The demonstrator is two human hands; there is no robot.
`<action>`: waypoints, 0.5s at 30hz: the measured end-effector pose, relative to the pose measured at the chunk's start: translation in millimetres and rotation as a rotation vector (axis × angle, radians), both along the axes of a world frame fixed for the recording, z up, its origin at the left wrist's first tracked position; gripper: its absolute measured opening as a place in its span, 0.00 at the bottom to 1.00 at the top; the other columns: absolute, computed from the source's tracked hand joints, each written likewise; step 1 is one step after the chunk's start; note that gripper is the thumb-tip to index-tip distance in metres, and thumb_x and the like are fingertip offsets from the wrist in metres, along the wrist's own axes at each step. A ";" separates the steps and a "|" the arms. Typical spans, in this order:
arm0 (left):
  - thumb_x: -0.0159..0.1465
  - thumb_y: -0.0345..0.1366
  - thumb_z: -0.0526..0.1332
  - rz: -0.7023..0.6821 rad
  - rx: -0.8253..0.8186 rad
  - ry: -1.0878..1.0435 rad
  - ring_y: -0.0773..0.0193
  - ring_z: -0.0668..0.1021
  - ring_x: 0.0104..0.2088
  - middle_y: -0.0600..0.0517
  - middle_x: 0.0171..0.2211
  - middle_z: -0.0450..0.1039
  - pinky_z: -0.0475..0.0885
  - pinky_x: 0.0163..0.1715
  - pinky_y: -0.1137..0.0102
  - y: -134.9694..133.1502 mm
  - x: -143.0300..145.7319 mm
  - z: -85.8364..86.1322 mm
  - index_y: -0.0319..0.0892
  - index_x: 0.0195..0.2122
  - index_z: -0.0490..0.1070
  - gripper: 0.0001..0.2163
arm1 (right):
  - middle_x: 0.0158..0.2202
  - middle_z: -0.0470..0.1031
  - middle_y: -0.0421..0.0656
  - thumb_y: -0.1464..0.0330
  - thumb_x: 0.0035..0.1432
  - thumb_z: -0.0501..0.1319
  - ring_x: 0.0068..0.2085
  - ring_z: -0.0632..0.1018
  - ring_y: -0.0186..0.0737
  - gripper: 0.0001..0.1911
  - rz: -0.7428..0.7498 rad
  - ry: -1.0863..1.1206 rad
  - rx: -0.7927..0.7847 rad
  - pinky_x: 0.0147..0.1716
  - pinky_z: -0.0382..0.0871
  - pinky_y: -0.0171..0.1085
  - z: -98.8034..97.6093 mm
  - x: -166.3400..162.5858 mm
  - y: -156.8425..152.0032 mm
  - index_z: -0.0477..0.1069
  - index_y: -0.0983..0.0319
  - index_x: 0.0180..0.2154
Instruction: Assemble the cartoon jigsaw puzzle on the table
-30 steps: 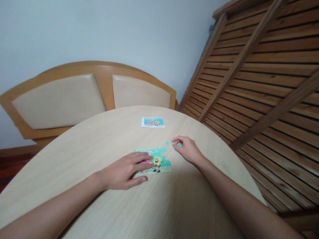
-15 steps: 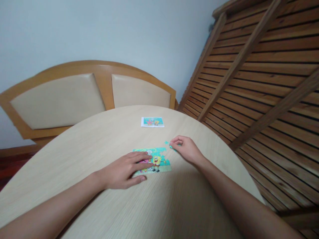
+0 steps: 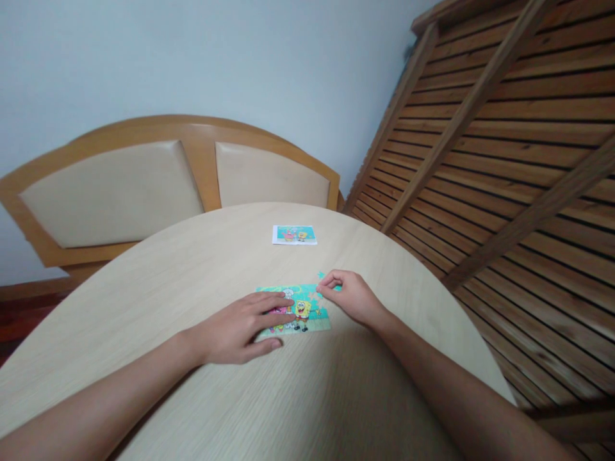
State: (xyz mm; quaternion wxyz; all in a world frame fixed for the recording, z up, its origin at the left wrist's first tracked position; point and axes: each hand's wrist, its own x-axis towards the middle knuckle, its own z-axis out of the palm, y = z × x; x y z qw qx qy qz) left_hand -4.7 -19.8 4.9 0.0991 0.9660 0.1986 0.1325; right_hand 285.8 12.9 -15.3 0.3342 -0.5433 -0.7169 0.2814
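A jigsaw puzzle [image 3: 302, 310] with yellow and pink cartoon figures on turquoise lies flat on the table. Across its left part my left hand [image 3: 243, 326] rests palm down, fingers spread, covering some of the picture. At the puzzle's upper right edge, beside a gap showing bare table, my right hand [image 3: 353, 298] pinches thumb and fingertips together. A puzzle piece sits in that pinch, mostly hidden by the fingers. Just beyond the fingertips lies a loose turquoise puzzle piece [image 3: 321, 275]. Another bit of turquoise shows behind the right hand.
Farther back on the round wooden table [image 3: 211, 250] lies a small picture sheet [image 3: 295, 235] with a similar cartoon scene. Behind the table stands a bench back with cream padded panels [image 3: 115, 192]. A slatted wooden structure [image 3: 480, 160] rises on the right.
My right hand has moved a little left and toward me, bringing the pinched piece to the puzzle's gap. My left hand has stayed in place.
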 end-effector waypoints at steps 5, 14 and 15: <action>0.71 0.44 0.57 -0.003 0.024 0.003 0.50 0.67 0.65 0.43 0.66 0.62 0.64 0.64 0.51 0.4 -0.6 -1.1 0.49 0.66 0.61 0.23 | 0.31 0.83 0.40 0.64 0.55 0.66 0.35 0.82 0.39 0.06 -0.017 -0.066 0.025 0.37 0.72 0.36 4.1 -4.0 -3.6 0.79 0.59 0.32; 0.71 0.44 0.57 -0.008 0.023 0.007 0.50 0.67 0.65 0.43 0.66 0.62 0.64 0.64 0.51 0.7 -0.1 -0.8 0.49 0.67 0.60 0.24 | 0.35 0.83 0.41 0.66 0.58 0.64 0.40 0.80 0.43 0.07 -0.022 -0.252 0.089 0.44 0.68 0.41 17.7 -1.9 -7.1 0.81 0.58 0.36; 0.71 0.44 0.57 -0.006 0.023 0.013 0.50 0.67 0.65 0.43 0.66 0.62 0.64 0.64 0.52 0.7 -0.1 -0.5 0.49 0.67 0.60 0.24 | 0.36 0.83 0.41 0.66 0.59 0.64 0.42 0.79 0.44 0.07 -0.007 -0.273 0.104 0.46 0.67 0.42 18.8 -0.6 -7.4 0.81 0.57 0.37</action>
